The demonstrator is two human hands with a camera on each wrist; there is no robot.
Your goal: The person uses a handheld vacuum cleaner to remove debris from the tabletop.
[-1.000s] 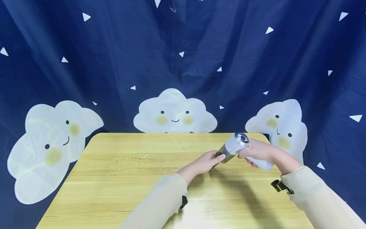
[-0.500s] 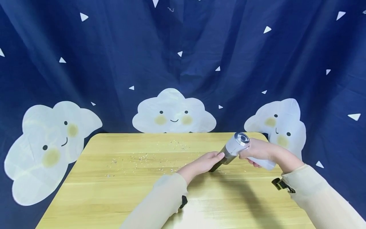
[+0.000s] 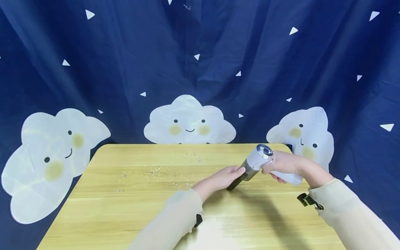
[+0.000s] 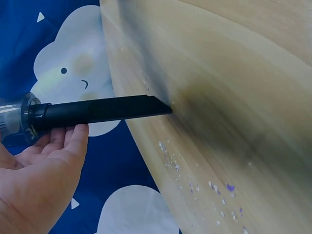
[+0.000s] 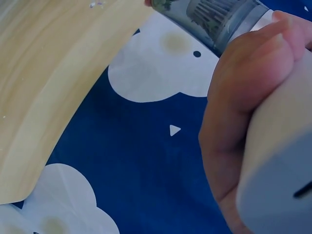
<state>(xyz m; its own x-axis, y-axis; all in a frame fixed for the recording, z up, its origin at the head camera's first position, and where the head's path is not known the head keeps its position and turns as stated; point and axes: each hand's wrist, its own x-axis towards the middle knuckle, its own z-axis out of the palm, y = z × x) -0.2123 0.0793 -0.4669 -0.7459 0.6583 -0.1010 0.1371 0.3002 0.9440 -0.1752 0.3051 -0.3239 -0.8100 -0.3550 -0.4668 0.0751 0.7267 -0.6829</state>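
Observation:
A white handheld vacuum cleaner point(image 3: 257, 158) with a clear grey dust cup is held tilted over the right part of the table. My right hand point(image 3: 282, 163) grips its handle, fingers wrapped round it in the right wrist view. At the front, my left hand point(image 3: 226, 177) holds the dust cup end, thumb on the near side and fingers underneath. The black crevice nozzle point(image 4: 97, 110) points down, its slanted tip right at the tabletop. Small white and purple paper scraps point(image 3: 156, 171) lie scattered left of the nozzle, with a few more near its tip.
The light wooden table point(image 3: 103, 215) has rounded far corners. Behind it hangs a dark blue curtain point(image 3: 125, 69) with white clouds and triangles. Scraps spread from the table's left middle toward its far edge.
The nozzle tip has slid slightly toward the near left, and more of it shows below the left hand. Both hands keep their hold; the head view has shifted a little.

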